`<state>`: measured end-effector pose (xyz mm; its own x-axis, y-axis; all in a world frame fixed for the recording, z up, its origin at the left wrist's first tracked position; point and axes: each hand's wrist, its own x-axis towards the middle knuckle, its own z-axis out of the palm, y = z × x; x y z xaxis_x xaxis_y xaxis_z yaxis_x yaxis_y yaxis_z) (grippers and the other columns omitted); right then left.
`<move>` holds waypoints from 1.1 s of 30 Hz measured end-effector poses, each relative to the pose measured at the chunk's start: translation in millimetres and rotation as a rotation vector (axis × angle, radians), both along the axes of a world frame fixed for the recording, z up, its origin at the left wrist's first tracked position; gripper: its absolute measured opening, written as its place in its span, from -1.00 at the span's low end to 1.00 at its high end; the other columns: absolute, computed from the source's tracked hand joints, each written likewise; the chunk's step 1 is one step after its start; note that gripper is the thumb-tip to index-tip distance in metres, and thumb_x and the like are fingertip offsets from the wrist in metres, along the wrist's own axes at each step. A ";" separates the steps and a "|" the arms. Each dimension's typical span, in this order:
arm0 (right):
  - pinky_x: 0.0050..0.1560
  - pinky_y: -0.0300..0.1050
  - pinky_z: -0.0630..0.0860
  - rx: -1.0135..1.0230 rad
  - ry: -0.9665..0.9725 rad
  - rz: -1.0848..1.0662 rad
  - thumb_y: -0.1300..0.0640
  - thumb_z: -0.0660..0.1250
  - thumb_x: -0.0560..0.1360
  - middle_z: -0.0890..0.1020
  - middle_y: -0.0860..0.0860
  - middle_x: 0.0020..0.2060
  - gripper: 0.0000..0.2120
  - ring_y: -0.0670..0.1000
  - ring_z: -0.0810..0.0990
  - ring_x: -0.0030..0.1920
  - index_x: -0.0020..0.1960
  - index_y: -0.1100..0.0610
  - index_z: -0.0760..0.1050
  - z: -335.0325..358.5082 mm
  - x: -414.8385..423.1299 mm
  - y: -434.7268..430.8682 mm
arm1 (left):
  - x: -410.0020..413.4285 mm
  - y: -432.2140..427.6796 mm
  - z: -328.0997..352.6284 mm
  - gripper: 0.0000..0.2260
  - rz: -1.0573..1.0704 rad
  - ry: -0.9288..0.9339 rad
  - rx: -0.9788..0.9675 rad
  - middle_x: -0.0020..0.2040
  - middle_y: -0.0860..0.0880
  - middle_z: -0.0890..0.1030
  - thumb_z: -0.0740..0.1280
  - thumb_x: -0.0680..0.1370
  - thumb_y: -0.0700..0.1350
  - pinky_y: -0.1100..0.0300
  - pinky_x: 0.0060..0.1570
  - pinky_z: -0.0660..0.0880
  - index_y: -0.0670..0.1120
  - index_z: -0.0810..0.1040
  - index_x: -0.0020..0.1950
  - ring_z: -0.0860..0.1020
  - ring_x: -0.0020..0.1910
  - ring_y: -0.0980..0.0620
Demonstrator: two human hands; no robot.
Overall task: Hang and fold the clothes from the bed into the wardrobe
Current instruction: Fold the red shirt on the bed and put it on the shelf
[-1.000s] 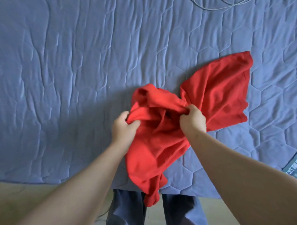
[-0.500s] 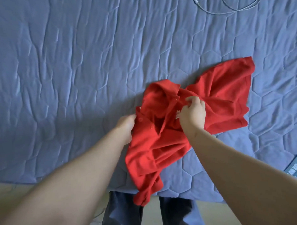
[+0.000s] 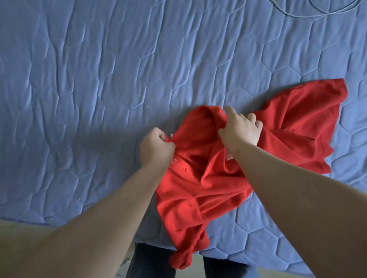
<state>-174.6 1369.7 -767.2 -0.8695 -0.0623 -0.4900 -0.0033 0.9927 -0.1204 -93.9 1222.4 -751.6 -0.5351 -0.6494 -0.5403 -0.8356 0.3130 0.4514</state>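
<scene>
My left grip (image 3: 157, 149) clenches the button edge and my right grip (image 3: 241, 131) curls over the collar of the red polo shirt (image 3: 201, 192), now spread wider than a moment ago, lying at the near edge of the bed (image 3: 93, 79), one end hanging off.

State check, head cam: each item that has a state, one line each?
red shirt: crumpled, unfolded, one end hanging over the quilt's near edge
left hand: grips the shirt beside the buttons
right hand: grips the shirt near the collar
quilt: wrinkled
cable: loose on the quilt, connector end free
</scene>
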 end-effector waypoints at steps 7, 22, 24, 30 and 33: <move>0.18 0.01 0.31 -0.215 -0.066 -0.323 0.13 0.16 0.47 0.51 0.16 0.18 -0.71 0.20 0.41 0.23 0.15 0.19 0.43 6.0 -7.7 -1.9 | -1.7 -15.0 -6.0 -0.58 0.246 -0.021 0.006 0.14 -0.15 0.52 0.27 0.49 -0.19 0.07 0.05 0.39 -0.05 0.26 0.33 0.50 0.11 -0.18; 0.19 0.10 0.39 -0.369 -0.138 -0.475 0.24 0.08 0.48 0.55 0.19 0.03 -0.94 0.22 0.49 0.08 -0.10 0.17 0.31 9.7 11.3 7.5 | -7.9 -2.7 -23.2 -0.64 -1.070 -0.460 -0.101 0.28 -0.09 0.50 0.18 0.53 -0.06 -0.01 0.21 0.24 -0.05 0.31 0.33 0.46 0.27 -0.10; 0.20 0.08 0.37 -0.364 -0.160 -0.451 0.23 0.06 0.50 0.55 0.21 0.04 -0.96 0.23 0.48 0.08 -0.09 0.17 0.28 10.3 14.7 8.9 | -2.2 0.1 -22.9 -0.68 -1.134 -0.454 -0.182 0.23 -0.09 0.54 0.17 0.52 -0.09 0.03 0.18 0.24 -0.02 0.39 0.28 0.46 0.25 -0.11; 0.16 0.06 0.39 -0.388 -0.073 -0.450 0.14 0.18 0.49 0.60 0.17 0.00 -0.87 0.22 0.52 0.07 0.01 0.16 0.38 21.3 24.8 16.6 | 1.9 -7.7 -6.7 -0.83 -0.824 -0.177 -0.298 0.04 -0.14 0.53 0.32 0.45 -0.10 0.06 -0.04 0.33 -0.15 0.47 -0.01 0.49 0.08 -0.19; 0.11 0.05 0.39 -0.381 -0.030 -0.401 0.04 0.26 0.50 0.60 0.13 -0.04 -0.85 0.21 0.52 0.06 -0.05 0.13 0.41 35.5 29.5 20.9 | -2.5 -16.6 14.0 -0.90 -0.588 -0.061 -0.254 -0.01 -0.20 0.51 0.29 0.44 -0.24 0.05 -0.20 0.30 -0.14 0.37 -0.14 0.49 -0.02 -0.25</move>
<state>-145.2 1390.6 -731.7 -0.8474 0.0926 -0.5228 0.3749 0.8015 -0.4658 -96.4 1205.8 -737.7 -0.8137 -0.3686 -0.4495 -0.5140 0.8174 0.2600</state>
